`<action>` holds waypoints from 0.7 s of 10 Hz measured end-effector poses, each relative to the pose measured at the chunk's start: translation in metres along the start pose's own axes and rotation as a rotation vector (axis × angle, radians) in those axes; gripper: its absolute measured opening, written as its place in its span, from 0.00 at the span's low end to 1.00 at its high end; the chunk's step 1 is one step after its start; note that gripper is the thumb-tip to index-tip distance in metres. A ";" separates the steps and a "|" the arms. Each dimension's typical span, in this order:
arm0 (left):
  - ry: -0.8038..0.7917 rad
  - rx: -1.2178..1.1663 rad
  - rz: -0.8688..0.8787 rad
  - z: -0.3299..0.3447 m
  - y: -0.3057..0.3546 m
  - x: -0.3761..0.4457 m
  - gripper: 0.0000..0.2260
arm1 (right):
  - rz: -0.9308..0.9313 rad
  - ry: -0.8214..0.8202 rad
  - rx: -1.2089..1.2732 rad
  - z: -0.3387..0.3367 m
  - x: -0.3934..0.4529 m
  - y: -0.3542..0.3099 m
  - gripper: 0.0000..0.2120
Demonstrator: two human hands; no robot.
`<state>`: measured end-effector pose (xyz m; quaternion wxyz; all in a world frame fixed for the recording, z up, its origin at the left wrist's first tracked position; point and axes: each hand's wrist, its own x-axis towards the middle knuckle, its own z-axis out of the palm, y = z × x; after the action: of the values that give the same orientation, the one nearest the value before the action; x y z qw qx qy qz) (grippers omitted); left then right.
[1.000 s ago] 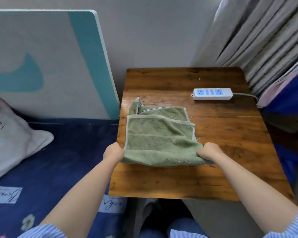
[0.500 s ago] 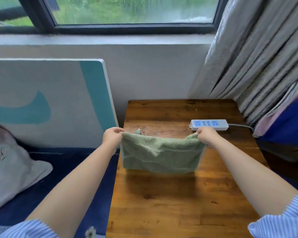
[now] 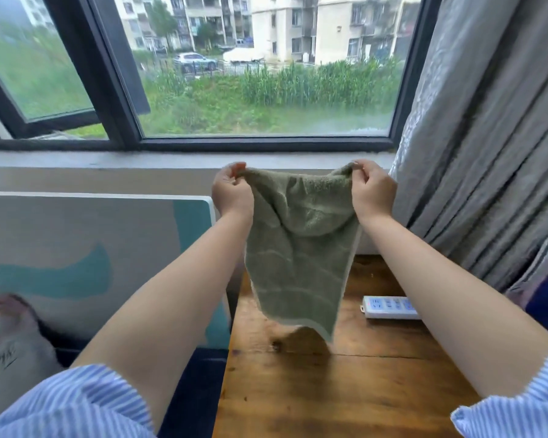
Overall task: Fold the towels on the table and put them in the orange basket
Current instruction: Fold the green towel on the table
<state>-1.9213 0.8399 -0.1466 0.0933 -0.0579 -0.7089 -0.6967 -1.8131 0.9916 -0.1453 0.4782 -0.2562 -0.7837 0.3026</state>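
Left hand [image 3: 232, 192] and right hand [image 3: 373, 191] grips pinching green towel [image 3: 298, 254] top corners, hanging above wooden table [image 3: 345, 390]

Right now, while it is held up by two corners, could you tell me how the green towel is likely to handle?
Probably floppy: the green towel sags between the left hand and right hand and hangs in soft folds. Likely light, since fingertip pinches carry it. Its terry surface looks unlikely to slip.
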 end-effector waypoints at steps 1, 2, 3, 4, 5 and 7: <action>0.035 -0.002 0.003 -0.018 -0.015 -0.007 0.16 | -0.028 0.005 0.061 -0.014 -0.012 0.006 0.11; -0.030 0.112 -0.080 -0.042 -0.047 -0.024 0.17 | 0.042 -0.111 0.067 -0.022 -0.039 0.028 0.11; -0.195 0.361 -0.282 -0.062 -0.088 -0.051 0.20 | 0.297 -0.390 -0.171 -0.028 -0.079 0.065 0.17; -0.509 0.728 -0.441 -0.081 -0.127 -0.087 0.17 | 0.487 -0.710 -0.492 -0.038 -0.131 0.105 0.16; -0.776 1.083 -0.459 -0.100 -0.162 -0.134 0.16 | 0.575 -0.940 -0.695 -0.055 -0.189 0.133 0.12; -1.131 1.385 -0.535 -0.135 -0.213 -0.209 0.15 | 0.610 -1.197 -0.825 -0.087 -0.286 0.163 0.09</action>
<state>-1.7555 0.7108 -0.3978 -0.4156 -0.1548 -0.8962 0.0148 -1.5982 0.9254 -0.4012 -0.2629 -0.4105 -0.8519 0.1917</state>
